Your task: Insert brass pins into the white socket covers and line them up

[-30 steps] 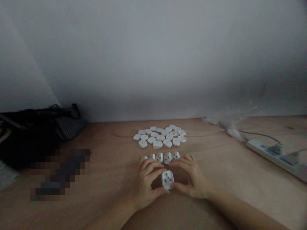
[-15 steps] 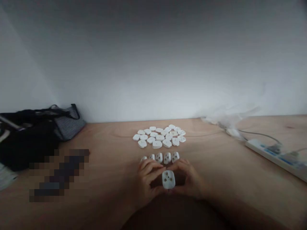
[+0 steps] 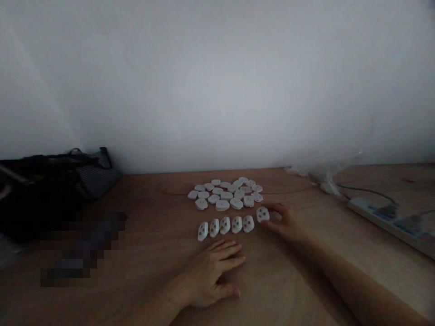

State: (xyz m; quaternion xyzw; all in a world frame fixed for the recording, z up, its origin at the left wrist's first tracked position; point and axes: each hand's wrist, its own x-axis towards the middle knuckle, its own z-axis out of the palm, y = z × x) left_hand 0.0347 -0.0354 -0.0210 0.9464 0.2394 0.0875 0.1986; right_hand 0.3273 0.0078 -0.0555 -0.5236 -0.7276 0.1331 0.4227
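Observation:
A white plug adapter (image 3: 262, 214), its face with several dark holes turned toward me, is pinched between the thumb and fingers of my right hand (image 3: 283, 224). It is at the right end of a row of similar adapters (image 3: 224, 225) standing on the table. My left hand (image 3: 217, 274) rests in front of that row with its fingers spread, holding nothing. Behind the row lies a loose cluster of white adapters (image 3: 226, 195), several of them flat on the wood.
At the left are a black bag (image 3: 41, 190) and a dark pixelated object (image 3: 84, 249). To the right, a white power strip (image 3: 390, 224) with plugs and cords lies beside crumpled clear plastic (image 3: 329, 176). A pale wall (image 3: 217, 90) closes off the wooden table's (image 3: 149, 226) back edge.
Both hands held one adapter close to me before. The right hand has carried it forward and right to the row's end; the left has let go and opened.

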